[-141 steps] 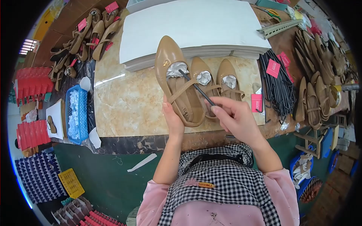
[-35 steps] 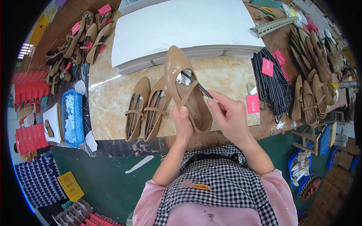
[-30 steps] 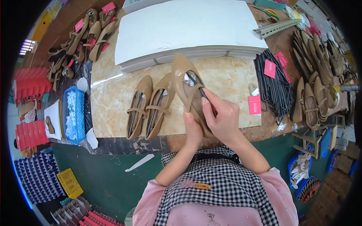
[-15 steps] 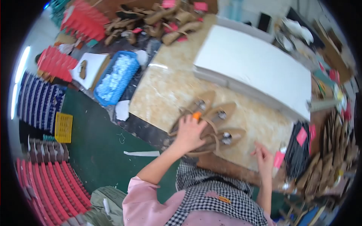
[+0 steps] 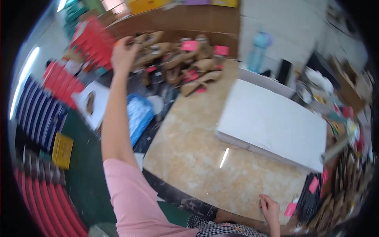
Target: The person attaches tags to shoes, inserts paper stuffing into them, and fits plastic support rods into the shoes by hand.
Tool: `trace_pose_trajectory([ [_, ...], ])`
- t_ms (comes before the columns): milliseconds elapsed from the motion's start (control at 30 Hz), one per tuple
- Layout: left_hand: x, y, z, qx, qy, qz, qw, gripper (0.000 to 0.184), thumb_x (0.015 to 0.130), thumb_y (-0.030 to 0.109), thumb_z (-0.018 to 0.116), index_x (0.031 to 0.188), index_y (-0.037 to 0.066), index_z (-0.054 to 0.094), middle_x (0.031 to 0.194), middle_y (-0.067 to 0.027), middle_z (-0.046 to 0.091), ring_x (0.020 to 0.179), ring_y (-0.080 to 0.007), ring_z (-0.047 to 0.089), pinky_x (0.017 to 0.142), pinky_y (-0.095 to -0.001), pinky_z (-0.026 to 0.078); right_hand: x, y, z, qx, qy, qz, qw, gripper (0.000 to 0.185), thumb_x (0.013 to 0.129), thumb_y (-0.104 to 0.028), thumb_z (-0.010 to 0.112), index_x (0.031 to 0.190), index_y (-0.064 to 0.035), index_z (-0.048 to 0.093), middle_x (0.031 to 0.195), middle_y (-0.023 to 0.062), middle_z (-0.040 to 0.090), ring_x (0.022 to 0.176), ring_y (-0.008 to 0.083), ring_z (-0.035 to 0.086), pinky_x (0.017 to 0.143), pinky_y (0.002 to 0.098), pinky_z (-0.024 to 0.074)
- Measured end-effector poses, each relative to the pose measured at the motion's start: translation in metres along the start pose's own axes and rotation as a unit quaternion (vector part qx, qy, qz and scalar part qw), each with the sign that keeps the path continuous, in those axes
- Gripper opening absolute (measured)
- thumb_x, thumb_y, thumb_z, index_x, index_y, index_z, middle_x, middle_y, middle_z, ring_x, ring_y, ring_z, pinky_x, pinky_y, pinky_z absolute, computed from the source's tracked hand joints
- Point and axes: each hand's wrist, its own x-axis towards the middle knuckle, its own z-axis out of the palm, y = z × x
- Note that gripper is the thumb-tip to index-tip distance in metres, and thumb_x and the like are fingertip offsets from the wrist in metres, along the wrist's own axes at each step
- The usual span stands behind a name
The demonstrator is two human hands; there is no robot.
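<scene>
My left hand (image 5: pixel 124 55) is stretched out to the back left, its fingers closed round the near ends of tan strap shoes (image 5: pixel 152 38) at the edge of the shoe pile (image 5: pixel 201 65). Motion blur hides how many shoes it holds. Pink tags (image 5: pixel 189 46) lie among the piled shoes. Low on the right, my right hand (image 5: pixel 269 206) hovers over the marbled board (image 5: pixel 189 158), fingers loosely bent and apart, with nothing seen in them. Beside it are a pink tag (image 5: pixel 290 209) and a bundle of black sticks (image 5: pixel 309 197).
A stack of white sheets (image 5: pixel 272 122) covers the back right. My left forearm passes over a blue basket (image 5: pixel 140 118) of crumpled paper. More tan shoes (image 5: pixel 339 189) stand at the far right; red racks (image 5: pixel 92 43) are at the left.
My left hand has carried shoes from the board's front to the pile at the back left. My right hand has let go of the black stick and moved right. The view has turned left.
</scene>
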Motion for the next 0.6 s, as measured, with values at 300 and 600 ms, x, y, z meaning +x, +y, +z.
trace_pose_trajectory([
  [300, -0.203, 0.305, 0.008, -0.286, -0.249, 0.328, 0.865, 0.028, 0.094, 0.006, 0.065, 0.121, 0.001, 0.067, 0.138, -0.0150, 0.061, 0.131, -0.0307, 0.054, 0.113, -0.0443, 0.038, -0.088, 0.082, -0.084, -0.128, 0.199, 0.051, 0.970, 0.021, 0.093, -0.020, 0.063, 0.109, -0.0112, 0.074, 0.089, 0.0132, 0.072, 0.082, 0.0326, 0.069, 0.072, 0.0432, 0.0545],
  [600, -0.438, 0.489, -0.098, -0.452, -0.503, 0.338, 0.655, 0.033, 0.079, 0.001, 0.072, 0.111, 0.009, 0.072, 0.134, -0.0152, 0.062, 0.131, -0.0344, 0.052, 0.114, -0.0447, 0.036, -0.198, 0.247, -0.194, -0.296, 0.466, 0.152, 0.820, 0.026, 0.080, -0.013, 0.073, 0.105, -0.0060, 0.070, 0.098, 0.0090, 0.069, 0.107, 0.0319, 0.060, 0.089, 0.0408, 0.0519],
])
